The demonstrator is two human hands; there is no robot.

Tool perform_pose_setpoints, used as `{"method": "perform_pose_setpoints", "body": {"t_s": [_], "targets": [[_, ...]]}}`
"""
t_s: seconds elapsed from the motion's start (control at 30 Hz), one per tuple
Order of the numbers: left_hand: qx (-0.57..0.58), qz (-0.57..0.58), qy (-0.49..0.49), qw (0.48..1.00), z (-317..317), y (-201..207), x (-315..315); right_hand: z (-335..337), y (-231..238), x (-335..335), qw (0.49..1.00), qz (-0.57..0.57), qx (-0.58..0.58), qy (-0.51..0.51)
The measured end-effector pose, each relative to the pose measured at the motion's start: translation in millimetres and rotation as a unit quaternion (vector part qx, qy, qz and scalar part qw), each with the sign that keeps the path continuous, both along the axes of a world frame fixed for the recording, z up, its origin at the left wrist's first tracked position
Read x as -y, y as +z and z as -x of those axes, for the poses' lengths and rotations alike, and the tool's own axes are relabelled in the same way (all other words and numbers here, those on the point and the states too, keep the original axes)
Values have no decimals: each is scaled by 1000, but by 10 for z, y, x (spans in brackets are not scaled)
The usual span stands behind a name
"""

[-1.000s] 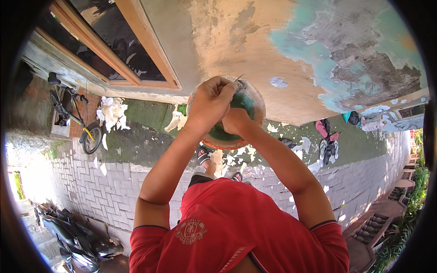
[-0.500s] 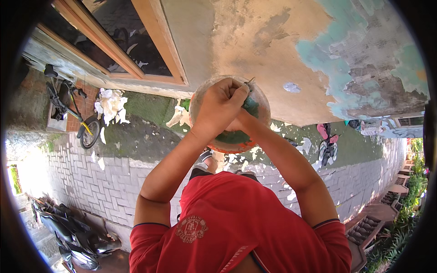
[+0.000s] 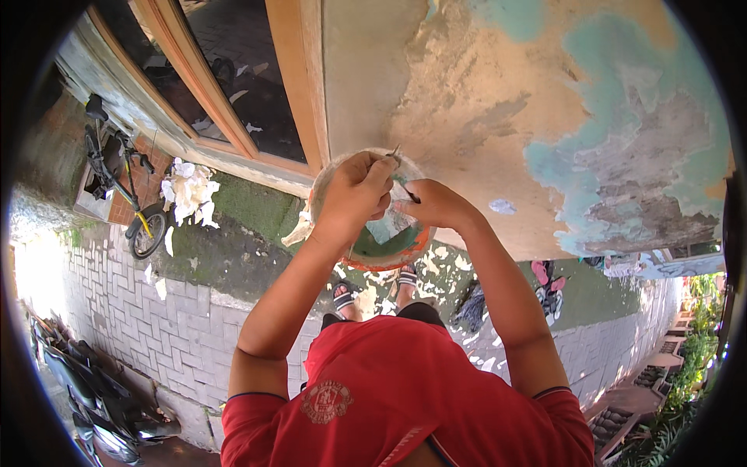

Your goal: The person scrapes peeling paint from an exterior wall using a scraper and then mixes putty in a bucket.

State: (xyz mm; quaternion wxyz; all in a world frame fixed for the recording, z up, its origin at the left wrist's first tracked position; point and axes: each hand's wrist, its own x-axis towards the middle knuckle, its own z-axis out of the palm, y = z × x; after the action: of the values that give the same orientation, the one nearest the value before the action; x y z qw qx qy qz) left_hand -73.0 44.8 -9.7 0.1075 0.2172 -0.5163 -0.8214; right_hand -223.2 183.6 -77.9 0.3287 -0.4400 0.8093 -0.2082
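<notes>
While I have the left hand point(image 3: 358, 194) pinching a thin bit point(image 3: 395, 151), fingertips together seemingly for fine control, the right hand point(image 3: 440, 205) curls by a pale sheet point(image 3: 389, 226), grip unclear, both over the bucket point(image 3: 423, 243), green inside, coating or fill indistinguishable.

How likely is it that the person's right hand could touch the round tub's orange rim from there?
Probably yes: the right hand is just above the tub's orange rim in the picture, with nothing visible blocking the way, though it seems to hold a small dark thing.
</notes>
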Motion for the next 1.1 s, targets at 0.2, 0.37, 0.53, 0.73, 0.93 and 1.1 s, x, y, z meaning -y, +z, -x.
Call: {"method": "perform_pose_setpoints", "body": {"t_s": [0.2, 0.37, 0.53, 0.73, 0.93, 1.1], "targets": [[-27, -11, 86, 996, 21, -187, 144, 486, 65, -553, 961, 204, 163, -90], [3, -36, 200, 979, -559, -818, 752, 320, 1643, -706, 937, 273, 146, -161], [42, -5, 279, 959, -832, -1025, 812, 463, 3204, -1283, 838, 514, -32, -177], [81, 0, 392, 916, -1201, -1633, 1070, 701, 4960, -1504, 664, 676, -257, -190], [54, 72, 420, 903, -1607, -1890, 1166, 776, 6364, -1221, 461, 592, -619, -232], [75, -11, 430, 900, -1782, -2000, 1159, 796, 6945, -744, 308, 411, -811, -281]]}}
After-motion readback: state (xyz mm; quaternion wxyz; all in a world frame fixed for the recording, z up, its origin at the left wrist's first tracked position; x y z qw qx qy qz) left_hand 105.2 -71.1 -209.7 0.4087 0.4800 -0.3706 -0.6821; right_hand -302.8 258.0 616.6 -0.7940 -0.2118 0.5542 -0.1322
